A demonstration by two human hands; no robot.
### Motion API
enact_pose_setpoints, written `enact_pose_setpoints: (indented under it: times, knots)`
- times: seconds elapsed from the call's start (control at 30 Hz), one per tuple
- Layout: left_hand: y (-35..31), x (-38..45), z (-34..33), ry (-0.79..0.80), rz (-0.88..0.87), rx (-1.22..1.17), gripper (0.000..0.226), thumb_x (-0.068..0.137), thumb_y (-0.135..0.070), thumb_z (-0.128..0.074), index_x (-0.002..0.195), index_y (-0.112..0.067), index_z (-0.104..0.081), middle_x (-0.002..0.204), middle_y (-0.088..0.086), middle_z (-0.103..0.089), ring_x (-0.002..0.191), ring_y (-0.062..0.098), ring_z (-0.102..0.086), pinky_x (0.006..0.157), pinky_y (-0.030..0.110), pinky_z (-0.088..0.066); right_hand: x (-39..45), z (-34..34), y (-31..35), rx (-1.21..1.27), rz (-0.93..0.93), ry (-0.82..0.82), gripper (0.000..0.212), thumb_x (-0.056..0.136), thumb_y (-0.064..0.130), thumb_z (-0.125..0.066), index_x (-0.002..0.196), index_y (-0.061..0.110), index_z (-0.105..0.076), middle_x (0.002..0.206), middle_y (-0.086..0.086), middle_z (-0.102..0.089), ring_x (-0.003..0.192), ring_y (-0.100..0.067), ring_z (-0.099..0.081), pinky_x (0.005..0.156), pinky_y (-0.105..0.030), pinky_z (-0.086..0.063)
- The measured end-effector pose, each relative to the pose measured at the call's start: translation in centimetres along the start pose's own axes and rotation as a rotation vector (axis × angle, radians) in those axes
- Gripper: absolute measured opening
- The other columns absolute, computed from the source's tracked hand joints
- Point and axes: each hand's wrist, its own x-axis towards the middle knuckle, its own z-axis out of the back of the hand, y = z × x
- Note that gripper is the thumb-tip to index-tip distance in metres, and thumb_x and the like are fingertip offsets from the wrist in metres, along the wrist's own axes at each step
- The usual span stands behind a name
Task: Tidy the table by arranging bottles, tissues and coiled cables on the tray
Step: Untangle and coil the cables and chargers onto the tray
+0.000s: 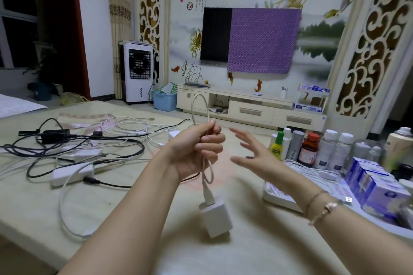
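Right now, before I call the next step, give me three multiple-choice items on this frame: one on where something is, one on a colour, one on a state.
1. Where does the tangle of loose cables lie?
A. on the table, to the person's left
B. on the tray
C. on the floor

2. What colour is the cap of the brown bottle?
A. white
B. red
C. green

3. What is the left hand doing?
A. resting flat on the table
B. open and empty
C. closed on the white charger cable

Answers:
1 A: the black and white leads sprawl over the table, left of both arms.
2 B: its cap is red, beside a yellow bottle with a green cap.
3 C: its fingers wrap the cable, a loop stands above the fist and the white plug block hangs below; the right hand is open and holds nothing.
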Motion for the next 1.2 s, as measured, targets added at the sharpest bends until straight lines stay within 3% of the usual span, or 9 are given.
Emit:
enact_pose_setpoints:
  times: [0.1, 0.23, 0.37, 0.43, 0.6, 0.7, 0.77, 0.93, 1.2]
  knots:
    - [-0.3, -0.5, -0.1, 0.090, 0.020, 0.017, 0.028, 0.097, -0.030, -0.042, 0.075, -0.013, -0.048, 0.049, -0.008, -0.027, 0.033, 0.001, -0.018, 0.029, 0.010, -0.025, 3.0, -1.6, 1.2, -0.025, 0.080, 0.076, 0.055, 0.087, 0.015, -0.069, 0.126, 0.042, -0.042, 0.135, 0.016, -0.043, 0.120, 0.008, -0.038, 0.094, -0.009, -0.034]
    - [-0.6, -1.1, -0.2, 0.202, 0.040, 0.082, 0.028, 0.099, -0.030, -0.039, 0.080, -0.013, -0.050, 0.051, -0.008, -0.022, 0.035, 0.001, -0.015, 0.029, 0.009, -0.023, 5.4, -4.1, 1.9, 0.056, 0.014, 0.203, 0.025, 0.090, 0.015, -0.066, 0.115, 0.013, -0.064, 0.123, -0.007, -0.064, 0.122, -0.012, -0.054, 0.106, -0.032, -0.042]
    - [-1.3, -1.5, 0.5, 0.229, 0.036, 0.056, 0.029, 0.099, -0.029, -0.038, 0.078, -0.013, -0.050, 0.053, -0.008, -0.017, 0.036, 0.002, -0.016, 0.030, 0.008, -0.023, 5.3, -3.6, 1.7, 0.078, 0.015, 0.235, 0.026, 0.098, 0.016, -0.052, 0.113, -0.002, -0.065, 0.117, -0.016, -0.067, 0.110, -0.015, -0.062, 0.098, -0.022, -0.046]
    - [-1.7, -1.6, 1.0, 0.204, 0.005, 0.029, 0.030, 0.099, -0.029, -0.038, 0.076, -0.013, -0.049, 0.054, -0.008, -0.016, 0.036, 0.002, -0.015, 0.030, 0.008, -0.022, 4.7, -2.6, 1.2, 0.111, -0.031, 0.214, 0.029, 0.100, 0.017, -0.048, 0.097, -0.007, -0.064, 0.102, -0.027, -0.069, 0.094, -0.023, -0.067, 0.093, -0.030, -0.051]
    - [-2.1, -1.1, 1.4, -0.130, -0.127, 0.095, 0.031, 0.098, -0.028, -0.045, 0.069, -0.015, -0.047, 0.052, -0.009, -0.020, 0.033, 0.000, -0.019, 0.028, 0.011, -0.016, 3.2, 0.8, 0.2, 0.137, -0.136, 0.131, 0.023, 0.096, 0.025, -0.056, 0.084, 0.008, -0.064, 0.080, -0.017, -0.071, 0.081, -0.029, -0.071, 0.096, -0.050, -0.050]
    - [-1.4, -0.3, 0.8, -0.370, -0.229, 0.310, 0.026, 0.098, -0.027, -0.050, 0.076, -0.013, -0.052, 0.050, -0.008, -0.022, 0.036, 0.002, -0.019, 0.030, 0.012, -0.015, 2.7, 2.6, 1.9, 0.360, -0.079, -0.005, 0.022, 0.095, 0.026, -0.055, 0.086, 0.009, -0.066, 0.062, -0.010, -0.059, 0.050, -0.020, -0.057, 0.062, -0.041, -0.059]
    - [-0.8, 0.2, 0.2, -0.461, -0.285, 0.434, 0.022, 0.093, -0.030, -0.060, 0.088, -0.009, -0.059, 0.054, -0.007, -0.027, 0.040, 0.004, -0.020, 0.034, 0.013, -0.016, 2.7, 3.3, 3.7, 0.381, -0.006, -0.051, 0.025, 0.098, 0.028, -0.051, 0.088, 0.009, -0.065, 0.052, -0.005, -0.048, 0.039, -0.014, -0.039, 0.040, -0.024, -0.042]
    - [0.0, 0.5, -0.7, -0.528, -0.332, 0.432, 0.049, 0.078, -0.046, -0.071, 0.113, -0.012, -0.065, 0.079, 0.000, -0.039, 0.047, 0.007, -0.020, 0.039, 0.015, -0.018, 1.8, 2.9, 7.0, 0.141, 0.106, -0.012, 0.030, 0.103, 0.028, -0.040, 0.086, 0.007, -0.053, 0.049, 0.002, -0.028, 0.044, -0.013, -0.019, 0.041, -0.021, -0.016]
    - [0.9, 1.1, -1.1, -0.503, -0.327, 0.199, 0.048, 0.073, -0.050, -0.073, 0.109, -0.018, -0.070, 0.088, -0.001, -0.044, 0.044, 0.004, -0.023, 0.033, 0.013, -0.022, -0.4, -0.2, 7.6, -0.475, 0.291, -0.073, 0.029, 0.101, 0.032, -0.042, 0.074, 0.023, -0.043, 0.055, 0.017, -0.050, 0.052, -0.001, -0.044, 0.052, -0.021, -0.033]
